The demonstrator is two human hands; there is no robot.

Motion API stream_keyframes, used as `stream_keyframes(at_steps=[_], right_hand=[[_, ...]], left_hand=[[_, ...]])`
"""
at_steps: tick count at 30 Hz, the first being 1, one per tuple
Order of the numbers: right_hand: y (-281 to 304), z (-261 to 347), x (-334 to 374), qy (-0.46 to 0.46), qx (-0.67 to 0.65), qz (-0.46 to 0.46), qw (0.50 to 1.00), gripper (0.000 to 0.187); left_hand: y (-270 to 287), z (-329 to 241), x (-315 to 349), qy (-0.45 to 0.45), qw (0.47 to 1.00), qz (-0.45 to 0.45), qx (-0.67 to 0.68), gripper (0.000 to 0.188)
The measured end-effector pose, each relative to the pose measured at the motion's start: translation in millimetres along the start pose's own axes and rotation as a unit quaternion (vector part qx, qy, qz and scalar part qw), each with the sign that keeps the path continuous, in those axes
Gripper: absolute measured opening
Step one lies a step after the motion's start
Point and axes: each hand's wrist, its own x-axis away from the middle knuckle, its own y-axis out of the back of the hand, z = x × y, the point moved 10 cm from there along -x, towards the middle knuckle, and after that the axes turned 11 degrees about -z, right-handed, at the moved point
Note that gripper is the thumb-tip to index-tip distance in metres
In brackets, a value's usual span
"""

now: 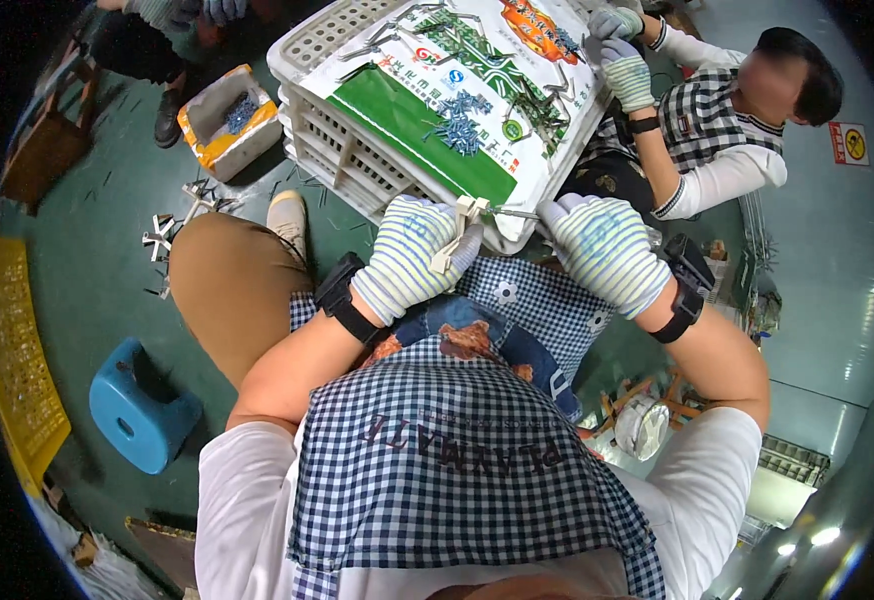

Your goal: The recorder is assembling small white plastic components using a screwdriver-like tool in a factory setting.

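Note:
My left hand [407, 250], in a striped knit glove, is closed round a cream-coloured plastic bracket [468, 209] with a narrow arm running down past the fingers. My right hand [602, 250], gloved alike, is closed at the near corner of the crate stack. From its fingertips a thin dark metal rod [513, 212] reaches left to the bracket's end; whether it sits inside the bracket cannot be made out. Just beyond both hands lies a green and white printed sack [377, 110], bearing a pile of small blue pieces [460, 122] and several thin metal strips [527, 108].
The sack covers stacked white plastic crates [332, 160]. Across them on the right, a co-worker [707, 125] has gloved hands at the crate edge; another person's gloves show at top left. A foam box [227, 125], blue stool [137, 410] and yellow basket [17, 350] stand left.

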Motion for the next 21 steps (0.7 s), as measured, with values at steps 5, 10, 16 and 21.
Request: stream_keyframes(at_steps=[5, 10, 16, 21], right_hand=[[-1, 8, 3, 0.004, -0.005, 0.009, 1.0, 0.013], [-69, -26, 40, -0.359, -0.451, 0.258, 0.775, 0.025], [-44, -27, 21, -0.257, -0.334, 0.144, 0.895, 0.023], [-5, 7, 9, 0.005, 0.068, 0.009, 0.998, 0.026]], left_hand=[[-7, 0, 2, 0.009, 0.998, 0.055, -0.028, 0.029], [-6, -13, 9, -0.056, 0.995, 0.059, -0.051, 0.028], [-4, -10, 5, -0.052, 0.997, 0.036, -0.048, 0.031], [4, -11, 2, -0.039, 0.997, 0.017, -0.068, 0.034]])
